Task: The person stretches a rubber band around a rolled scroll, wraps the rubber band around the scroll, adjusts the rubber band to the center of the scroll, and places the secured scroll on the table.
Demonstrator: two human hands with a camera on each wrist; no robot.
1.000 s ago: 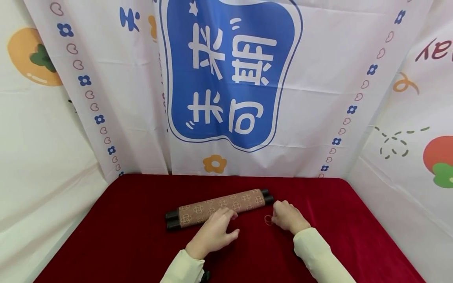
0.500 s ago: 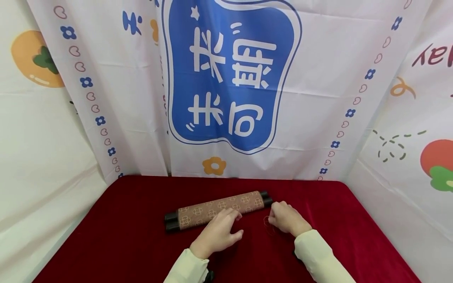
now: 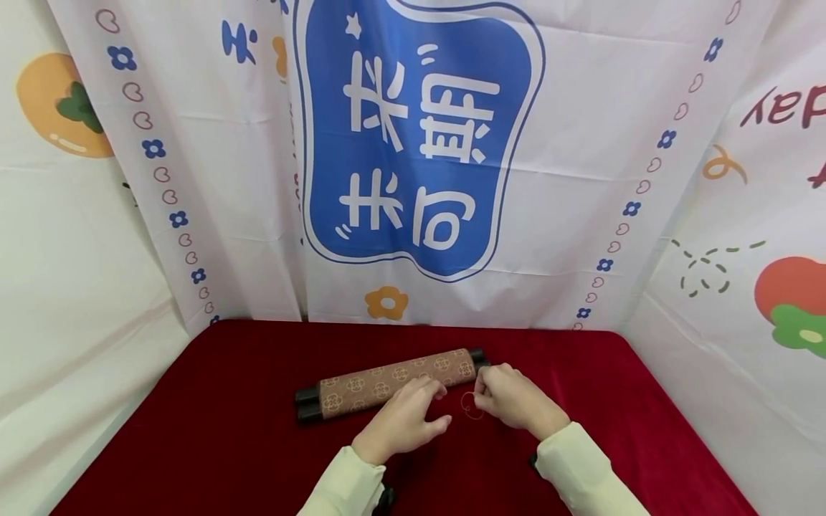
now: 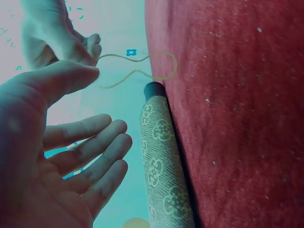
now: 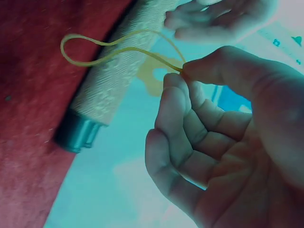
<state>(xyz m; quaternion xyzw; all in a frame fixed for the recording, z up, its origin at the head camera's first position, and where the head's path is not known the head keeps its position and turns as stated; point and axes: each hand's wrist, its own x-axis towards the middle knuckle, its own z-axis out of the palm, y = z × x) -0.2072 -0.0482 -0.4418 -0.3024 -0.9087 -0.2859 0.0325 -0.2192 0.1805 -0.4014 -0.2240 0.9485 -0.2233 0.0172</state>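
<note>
My right hand (image 3: pixel 519 401) pinches a thin yellow rubber band (image 5: pixel 128 49) between thumb and fingertips; its free loop hangs out beyond them. A rolled-up scroll (image 3: pixel 361 387) lies aslant on the table, brown with a pale flower pattern and black rod ends at both sides. In the head view my left hand (image 3: pixel 405 419) covers part of the scroll's near edge. The left wrist view has its fingers apart and loosely bent, with nothing held and a gap to the scroll (image 4: pixel 159 142). The right hand is close by the scroll's right end.
Dark red cloth (image 3: pixel 213 444) covers the table. A white printed curtain (image 3: pixel 568 179) hangs behind the table's far edge, and more printed cloth (image 3: pixel 84 301) closes off the sides.
My right hand has shifted slightly left with the rubber band, toward the left hand, and now covers part of the scroll's right end. The left hand has edged right. The scroll stays put.
</note>
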